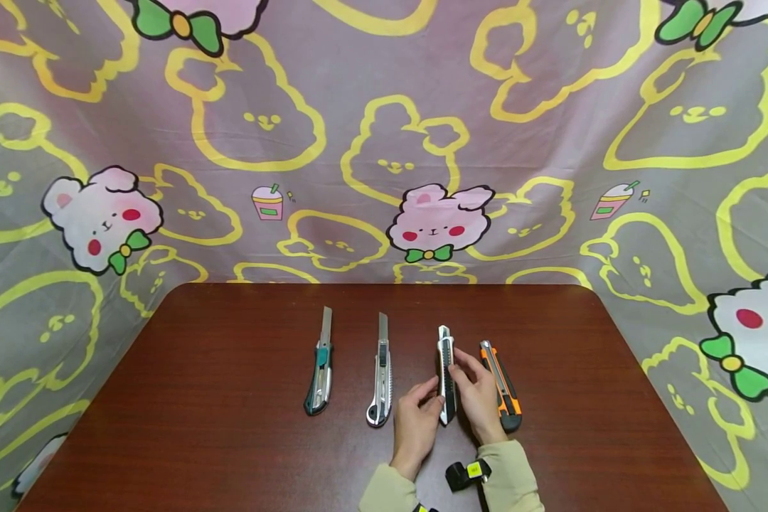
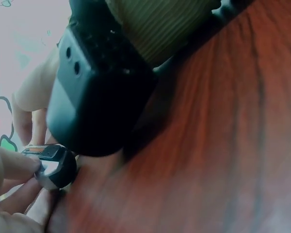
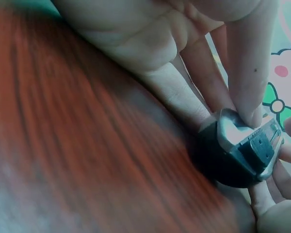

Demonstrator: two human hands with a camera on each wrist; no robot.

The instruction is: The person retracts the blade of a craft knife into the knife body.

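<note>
A white-and-black utility knife is between my two hands, its tip pointing away from me. From its left side, my left hand grips the lower part with thumb and fingers. On the other side my right hand holds it higher up, thumb over the body. In the left wrist view, fingers pinch the dark, rounded rear end of the knife. The right wrist view shows that same end of the knife close above the tabletop, with fingers of both hands around it.
Right beside my right hand lies an orange-and-black utility knife. To the left lie a silver utility knife and a teal, black and silver one, both with blades out. The brown table meets a patterned cloth at its back and sides.
</note>
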